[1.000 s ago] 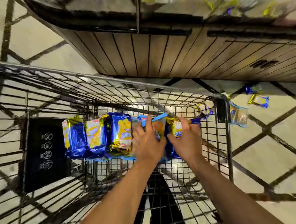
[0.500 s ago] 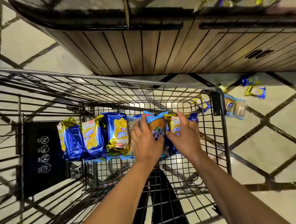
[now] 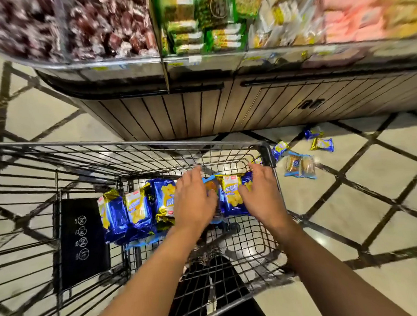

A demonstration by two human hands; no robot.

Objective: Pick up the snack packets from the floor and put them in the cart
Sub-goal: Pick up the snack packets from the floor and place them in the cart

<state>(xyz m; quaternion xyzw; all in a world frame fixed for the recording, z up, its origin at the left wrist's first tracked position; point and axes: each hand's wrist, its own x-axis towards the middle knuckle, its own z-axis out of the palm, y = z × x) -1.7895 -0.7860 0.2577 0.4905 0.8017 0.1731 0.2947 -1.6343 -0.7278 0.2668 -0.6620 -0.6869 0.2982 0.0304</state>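
Below, both hands inside wire cart (image 3: 139, 147): left hand (image 3: 195, 199) and right hand (image 3: 262, 198) fingers spread, resting on upright row of snack packets (image 3: 137, 210). More packets on floor (image 3: 299, 165) right of cart.

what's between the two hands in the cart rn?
In the head view, two upright snack packets: an orange-and-blue packet against the left hand, and a yellow-and-blue packet beside the right hand. No bare gap shows.
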